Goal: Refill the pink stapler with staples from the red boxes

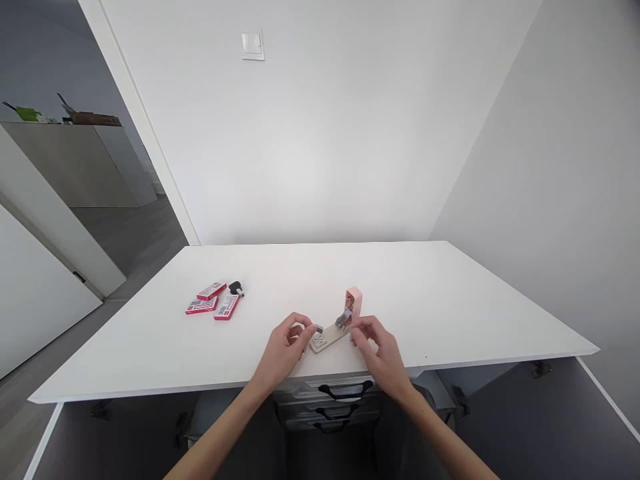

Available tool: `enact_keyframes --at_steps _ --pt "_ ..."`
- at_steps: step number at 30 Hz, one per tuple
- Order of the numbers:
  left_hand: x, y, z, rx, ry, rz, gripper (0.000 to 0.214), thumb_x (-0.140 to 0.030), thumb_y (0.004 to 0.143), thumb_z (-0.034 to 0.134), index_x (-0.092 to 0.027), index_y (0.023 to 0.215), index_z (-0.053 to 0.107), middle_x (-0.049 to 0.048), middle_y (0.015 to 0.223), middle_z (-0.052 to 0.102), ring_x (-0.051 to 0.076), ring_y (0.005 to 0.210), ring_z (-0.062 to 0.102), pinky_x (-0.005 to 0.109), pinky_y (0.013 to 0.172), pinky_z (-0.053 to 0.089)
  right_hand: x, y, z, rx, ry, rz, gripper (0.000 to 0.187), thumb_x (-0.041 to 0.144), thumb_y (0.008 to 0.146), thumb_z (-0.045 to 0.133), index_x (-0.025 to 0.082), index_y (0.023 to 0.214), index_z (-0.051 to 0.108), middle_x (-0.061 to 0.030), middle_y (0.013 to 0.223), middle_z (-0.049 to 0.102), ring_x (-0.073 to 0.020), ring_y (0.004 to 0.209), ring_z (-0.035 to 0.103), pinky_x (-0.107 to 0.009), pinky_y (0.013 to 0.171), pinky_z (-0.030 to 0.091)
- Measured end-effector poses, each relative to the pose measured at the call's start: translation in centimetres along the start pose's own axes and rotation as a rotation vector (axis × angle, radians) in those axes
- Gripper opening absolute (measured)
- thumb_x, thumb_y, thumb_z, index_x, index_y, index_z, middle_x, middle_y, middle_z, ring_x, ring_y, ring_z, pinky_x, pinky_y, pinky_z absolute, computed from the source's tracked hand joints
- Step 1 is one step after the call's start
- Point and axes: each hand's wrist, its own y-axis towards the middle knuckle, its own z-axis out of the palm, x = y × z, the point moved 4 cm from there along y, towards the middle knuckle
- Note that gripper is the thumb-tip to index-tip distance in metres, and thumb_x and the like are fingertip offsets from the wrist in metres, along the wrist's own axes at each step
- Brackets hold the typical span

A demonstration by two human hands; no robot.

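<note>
A pink and cream stapler lies opened on the white table, its pink top tipped upright and its metal channel showing. My left hand pinches a small grey strip of staples at the stapler's near end. My right hand is at the stapler's right side, fingertips pressed together beside the metal channel; what they grip is hidden.
Three red staple boxes lie to the left, with a small black and silver object beside them. Grey drawers with black handles sit under the table's front edge. A wall switch is on the far wall.
</note>
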Motion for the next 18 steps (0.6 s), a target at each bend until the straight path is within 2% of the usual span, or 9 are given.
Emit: enact_keyframes --at_steps 4,8,12,15,18 --pt "-1.2 -0.4 1.3 0.018 0.067 0.105 0.032 -0.053 0.093 0.059 -0.021 0.089 0.061 -0.0014 0.075 0.058 0.014 0.067 0.051 0.026 0.063 0.044 0.7 0.1 2.0 0.203 0.11 0.031 0.028 0.049 0.099 0.056 0.023 0.107 0.062 -0.0034 0.087 0.069 -0.0182 0.069 0.064 -0.031 0.065 0.051" --pt "-1.5 -0.5 1.8 0.029 0.128 0.133 0.032 -0.052 0.094 0.057 -0.021 0.09 0.062 0.0001 0.078 0.06 0.015 0.07 0.052 0.027 0.065 0.046 0.7 0.4 2.7 0.228 0.15 0.052 0.031 0.052 0.1 0.054 0.023 0.096 0.064 -0.0009 0.074 0.067 -0.017 0.063 0.063 -0.03 0.063 0.051" --pt "-0.7 -0.6 1.7 0.016 0.158 0.112 0.033 -0.055 0.095 0.056 -0.022 0.099 0.063 -0.0002 0.077 0.058 0.016 0.069 0.054 0.026 0.061 0.045 0.3 0.5 2.8 0.224 0.156 0.045 0.032 0.051 0.1 0.054 0.022 0.093 0.065 -0.0006 0.072 0.066 -0.0158 0.06 0.061 -0.03 0.064 0.051" --pt "0.1 -0.5 0.7 -0.035 0.255 0.134 0.034 -0.054 0.095 0.055 -0.023 0.106 0.062 -0.0005 0.078 0.058 0.015 0.066 0.054 0.027 0.059 0.046 -0.2 0.6 2.8 0.226 0.164 0.064 0.034 0.054 0.099 0.055 0.022 0.093 0.066 -0.0012 0.074 0.066 -0.0159 0.059 0.061 -0.03 0.063 0.052" --pt "1.0 -0.3 -2.1 -0.162 0.476 0.172 0.028 -0.048 0.097 0.05 -0.023 0.102 0.061 0.0005 0.08 0.06 0.017 0.067 0.056 0.03 0.064 0.048 -0.5 0.6 2.9 0.247 0.178 0.092 0.036 0.056 0.098 0.054 0.022 0.093 0.066 -0.0018 0.076 0.068 -0.0164 0.061 0.063 -0.03 0.064 0.053"
